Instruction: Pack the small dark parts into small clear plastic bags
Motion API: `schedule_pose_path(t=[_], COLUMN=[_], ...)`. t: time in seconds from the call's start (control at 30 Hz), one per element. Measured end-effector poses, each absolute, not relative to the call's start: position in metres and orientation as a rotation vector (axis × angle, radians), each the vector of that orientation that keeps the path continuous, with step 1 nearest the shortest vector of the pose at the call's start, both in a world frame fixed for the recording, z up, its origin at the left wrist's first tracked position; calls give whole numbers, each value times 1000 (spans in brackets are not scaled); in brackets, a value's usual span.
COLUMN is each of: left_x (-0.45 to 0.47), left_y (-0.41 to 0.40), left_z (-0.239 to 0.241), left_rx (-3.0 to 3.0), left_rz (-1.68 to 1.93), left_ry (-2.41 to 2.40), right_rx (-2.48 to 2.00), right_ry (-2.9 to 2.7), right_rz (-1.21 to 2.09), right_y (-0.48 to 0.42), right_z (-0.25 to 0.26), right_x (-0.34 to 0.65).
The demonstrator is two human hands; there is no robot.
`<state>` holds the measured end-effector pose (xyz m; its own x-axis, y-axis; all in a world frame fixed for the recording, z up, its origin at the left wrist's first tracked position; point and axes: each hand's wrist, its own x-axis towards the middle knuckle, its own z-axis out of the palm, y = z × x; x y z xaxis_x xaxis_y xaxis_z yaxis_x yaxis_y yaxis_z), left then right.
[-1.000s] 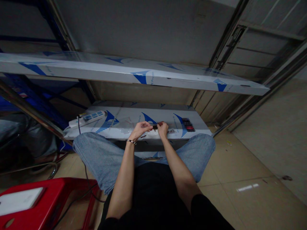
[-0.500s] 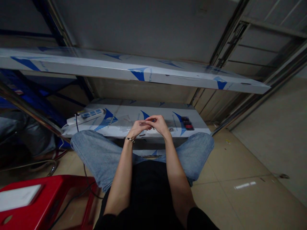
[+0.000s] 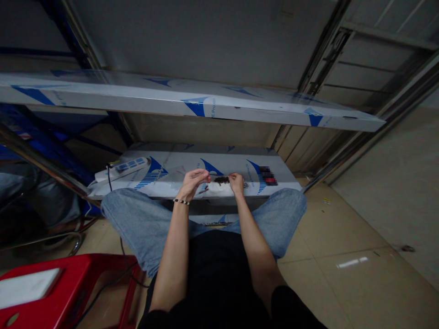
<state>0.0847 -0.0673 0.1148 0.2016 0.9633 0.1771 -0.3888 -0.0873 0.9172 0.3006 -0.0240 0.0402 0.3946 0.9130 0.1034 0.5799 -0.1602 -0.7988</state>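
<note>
My left hand [image 3: 194, 183] hovers over the shelf with thumb and fingers closed together. What it holds, if anything, is too small to name. To its right, my right hand [image 3: 236, 183] is pinched at the right edge of a small heap of dark brown bits [image 3: 222, 180]; its fingertips hide whatever they grip. The heap lies on something white [image 3: 219, 188] near the shelf's front edge. Below my left fingers rests a small brown piece [image 3: 205, 188]. A clear plastic sheet or bag lies beside my left hand, partly covered by it.
The lower shelf [image 3: 171, 186] carries a power strip [image 3: 132, 165] at left and a blurred dark-red item [image 3: 268, 176] at right. An upper shelf [image 3: 226, 110] juts out above my hands. A red stool [image 3: 78, 274] with a white flat object [image 3: 29, 287] stands at lower left.
My hands were together, fingers touching over a small brownish thing. Now they are apart, left hand moved left and right hand moved right and lower, exposing the brown heap.
</note>
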Motion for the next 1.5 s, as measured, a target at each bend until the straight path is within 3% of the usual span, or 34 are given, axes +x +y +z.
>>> schedule_pose_path(t=[0.2, 0.47, 0.63, 0.77, 0.93, 1.23, 1.5], left_x=[80, 83, 84, 85, 88, 95, 94], left_y=[-72, -82, -79, -73, -70, -69, -69], left_z=[123, 131, 127, 120, 115, 116, 117], left_rx=[1055, 1074, 1121, 1191, 1287, 1324, 1315], left_rz=[1341, 1247, 1214, 1164, 1097, 1052, 1093], left_ry=[549, 451, 519, 613, 693, 797, 727], right_rx=[-2088, -2084, -1830, -1321, -878, -978, -952], right_ry=[-1410, -1522, -1371, -1237, -1448, -1875, -1873], right_rz=[536, 505, 501, 738, 872, 720, 717], right_y=[-17, -20, -18, -17, -49, -78, -75], right_z=[0, 2, 35, 89, 149, 173, 171], right_x=[286, 263, 266, 265, 258, 252, 255])
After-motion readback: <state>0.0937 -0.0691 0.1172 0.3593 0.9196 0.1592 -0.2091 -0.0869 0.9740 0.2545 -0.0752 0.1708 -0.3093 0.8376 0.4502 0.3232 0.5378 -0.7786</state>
